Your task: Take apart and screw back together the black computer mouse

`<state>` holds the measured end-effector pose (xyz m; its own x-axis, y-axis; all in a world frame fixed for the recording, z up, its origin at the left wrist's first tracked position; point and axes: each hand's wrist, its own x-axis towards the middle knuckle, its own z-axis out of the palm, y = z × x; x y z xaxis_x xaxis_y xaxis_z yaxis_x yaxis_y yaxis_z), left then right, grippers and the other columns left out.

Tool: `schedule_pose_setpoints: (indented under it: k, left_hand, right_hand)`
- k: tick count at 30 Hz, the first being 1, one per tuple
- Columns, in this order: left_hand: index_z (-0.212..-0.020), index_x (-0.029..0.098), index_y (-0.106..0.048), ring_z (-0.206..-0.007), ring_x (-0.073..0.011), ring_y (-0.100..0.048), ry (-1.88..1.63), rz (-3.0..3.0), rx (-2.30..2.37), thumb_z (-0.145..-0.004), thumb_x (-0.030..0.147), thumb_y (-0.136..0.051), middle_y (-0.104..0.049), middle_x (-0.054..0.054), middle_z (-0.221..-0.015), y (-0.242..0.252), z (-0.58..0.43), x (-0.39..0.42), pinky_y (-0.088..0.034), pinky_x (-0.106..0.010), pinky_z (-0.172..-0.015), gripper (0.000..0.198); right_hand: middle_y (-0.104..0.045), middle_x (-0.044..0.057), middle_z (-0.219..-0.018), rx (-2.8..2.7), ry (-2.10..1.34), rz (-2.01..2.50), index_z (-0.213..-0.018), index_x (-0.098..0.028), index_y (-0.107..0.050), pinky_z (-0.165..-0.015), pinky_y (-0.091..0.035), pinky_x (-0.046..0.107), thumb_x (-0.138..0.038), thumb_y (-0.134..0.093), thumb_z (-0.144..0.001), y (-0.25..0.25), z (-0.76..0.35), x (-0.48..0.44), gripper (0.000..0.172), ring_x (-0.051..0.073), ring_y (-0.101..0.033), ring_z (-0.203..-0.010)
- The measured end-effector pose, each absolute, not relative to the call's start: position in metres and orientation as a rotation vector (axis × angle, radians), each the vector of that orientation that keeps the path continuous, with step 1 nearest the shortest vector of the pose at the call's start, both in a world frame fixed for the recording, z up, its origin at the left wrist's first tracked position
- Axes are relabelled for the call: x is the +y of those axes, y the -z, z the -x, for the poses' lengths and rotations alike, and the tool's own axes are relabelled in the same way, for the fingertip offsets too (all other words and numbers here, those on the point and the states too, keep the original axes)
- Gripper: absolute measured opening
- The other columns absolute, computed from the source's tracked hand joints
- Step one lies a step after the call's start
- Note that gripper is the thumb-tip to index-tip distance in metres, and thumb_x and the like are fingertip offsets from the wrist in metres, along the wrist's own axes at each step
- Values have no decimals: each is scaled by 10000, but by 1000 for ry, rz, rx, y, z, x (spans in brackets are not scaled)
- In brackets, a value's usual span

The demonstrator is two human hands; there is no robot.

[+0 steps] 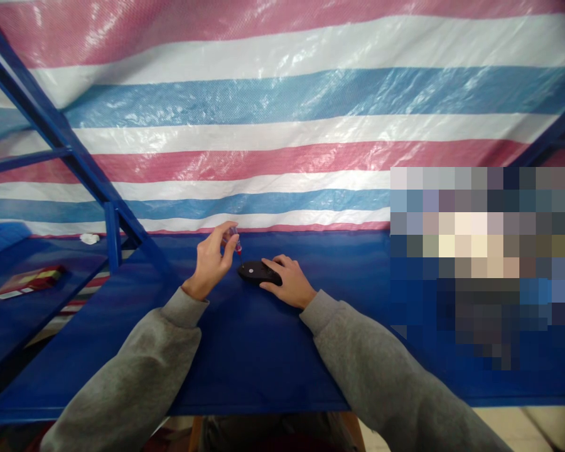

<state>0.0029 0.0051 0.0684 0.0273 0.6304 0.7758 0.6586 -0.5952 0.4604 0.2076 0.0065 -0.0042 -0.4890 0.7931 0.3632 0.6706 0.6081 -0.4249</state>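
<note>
Pinched between the fingers of my left hand (213, 257) is a small screwdriver (238, 247) with a clear and red handle. Its shaft points down to the left end of a black computer mouse (257, 271), which appears to lie underside up, with a small pale round mark near its middle. Whether the tip sits in a screw is too small to tell. My right hand (289, 279) grips the right end of the mouse, thumb on the near side and fingers over the far side, holding it against the blue tabletop (263, 351).
A blue metal frame post (75, 144) slants up at the left. Beyond it, a red box (31, 280), a crumpled white piece (89, 238) and a blue tray (2, 238) rest on another blue surface. A striped plastic sheet (263, 100) hangs behind. The right side is pixelated.
</note>
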Motion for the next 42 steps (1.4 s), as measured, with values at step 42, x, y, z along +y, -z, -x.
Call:
schedule_pose_setpoints:
  k: [42]
  left_hand:
    - [-1119,204,-589,-657,-141,-609,1595,2319,-1361,-861,301,-545,-642,-33,-798,-55,2,11,-491,-258,-711,279]
  right_hand:
    - [-540,100,-1142,-2309,-306,1151,-1316,-215,-488,-920,-378,406,-469,-642,-802,2,-208,6,594,242,-487,-1073]
